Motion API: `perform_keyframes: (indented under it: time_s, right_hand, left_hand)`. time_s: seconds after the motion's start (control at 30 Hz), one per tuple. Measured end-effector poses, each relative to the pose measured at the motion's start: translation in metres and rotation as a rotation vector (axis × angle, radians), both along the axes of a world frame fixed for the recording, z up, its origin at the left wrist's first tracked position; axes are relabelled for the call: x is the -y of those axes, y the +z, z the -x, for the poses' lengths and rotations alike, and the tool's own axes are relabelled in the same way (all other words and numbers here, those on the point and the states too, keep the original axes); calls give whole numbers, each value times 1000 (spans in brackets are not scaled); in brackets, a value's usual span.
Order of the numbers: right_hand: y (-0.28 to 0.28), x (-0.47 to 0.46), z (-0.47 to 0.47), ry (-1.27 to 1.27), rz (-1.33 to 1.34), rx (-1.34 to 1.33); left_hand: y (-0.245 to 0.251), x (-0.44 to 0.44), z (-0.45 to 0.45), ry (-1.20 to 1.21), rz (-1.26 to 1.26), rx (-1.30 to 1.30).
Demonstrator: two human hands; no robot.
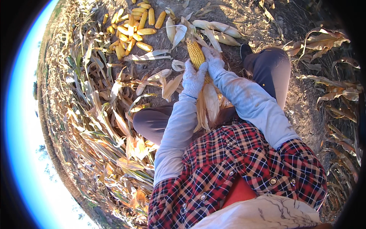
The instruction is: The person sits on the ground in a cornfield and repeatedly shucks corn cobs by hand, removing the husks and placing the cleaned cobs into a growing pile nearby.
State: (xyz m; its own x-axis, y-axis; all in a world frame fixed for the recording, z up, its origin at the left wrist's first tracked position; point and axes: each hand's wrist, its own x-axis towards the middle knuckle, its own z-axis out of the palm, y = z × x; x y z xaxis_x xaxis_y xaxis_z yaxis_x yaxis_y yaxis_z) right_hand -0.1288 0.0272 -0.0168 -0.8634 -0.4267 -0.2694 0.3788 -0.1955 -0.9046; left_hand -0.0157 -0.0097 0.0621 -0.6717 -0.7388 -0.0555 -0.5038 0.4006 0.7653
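Note:
Both my hands wear pale knit gloves and hold one ear of yellow corn [196, 54] in front of me. My left hand [194, 76] grips its lower part from the left, the thumb lying across the kernels. Around the ear's right side is my right hand [212, 59], its fingers partly hidden behind the cob and husk. Peeled-back dry husk leaves [211, 103] hang from the cob towards my lap, and more husk shows near its far end.
A pile of husked corn ears [131, 28] lies on the soil at the upper left. Several ears in pale husks [226, 30] lie beyond my right hand. Dry corn stalks and leaves [105, 114] cover the ground at left; curled dry leaves [326, 43] lie at right. My bent knees flank my arms.

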Motion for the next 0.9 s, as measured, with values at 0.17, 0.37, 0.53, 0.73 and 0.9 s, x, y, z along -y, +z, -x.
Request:
perform_keyframes:
  time_s: [0.17,0.37,0.53,0.73,0.9]
  right_hand:
    - [43,-13,-3,97,-168,-114]
    - [29,-8,-4,107,-265,-200]
    - [5,-27,54,97,-565,13]
    - [14,-22,22,1196,-1430,-705]
    - [30,-25,27,900,-1047,-788]
  left_hand:
    - [-12,-4,8,224,-211,-312]
    - [-54,40,-11,470,-802,-519]
    - [-48,107,-54,853,-976,-833]
    - [-26,122,-77,634,-847,-880]
    - [-46,108,-79,466,-1107,-314]
